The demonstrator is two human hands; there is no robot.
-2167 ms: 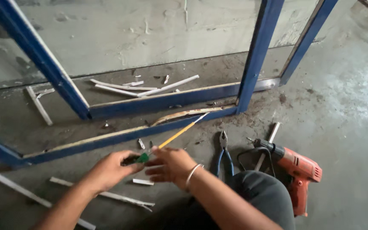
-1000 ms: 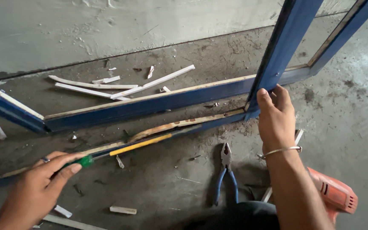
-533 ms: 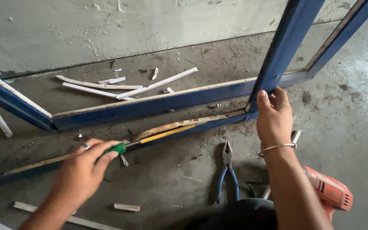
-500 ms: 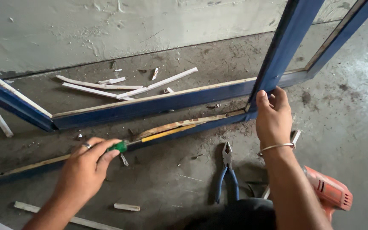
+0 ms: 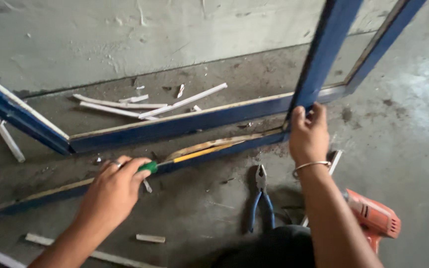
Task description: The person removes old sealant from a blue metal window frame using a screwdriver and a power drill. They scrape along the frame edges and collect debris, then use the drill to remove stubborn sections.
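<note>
Left hand (image 5: 112,191): clenched round the green-handled screwdriver (image 5: 194,154); I keep its blade flat under the strip.
Right hand (image 5: 308,136): grasping the blue frame (image 5: 323,54), steadying it.

i see a blue frame (image 5: 184,124), a green-handled, yellow-shafted screwdriver (image 5: 194,153), blue-gripped pliers (image 5: 261,201), an orange-red drill (image 5: 373,218), white strips (image 5: 125,105) and grey floor (image 5: 413,124).

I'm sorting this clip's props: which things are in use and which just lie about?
In use: screwdriver in left hand; blue frame gripped by right hand.
Lying about: pliers, orange drill, white strips.
</note>
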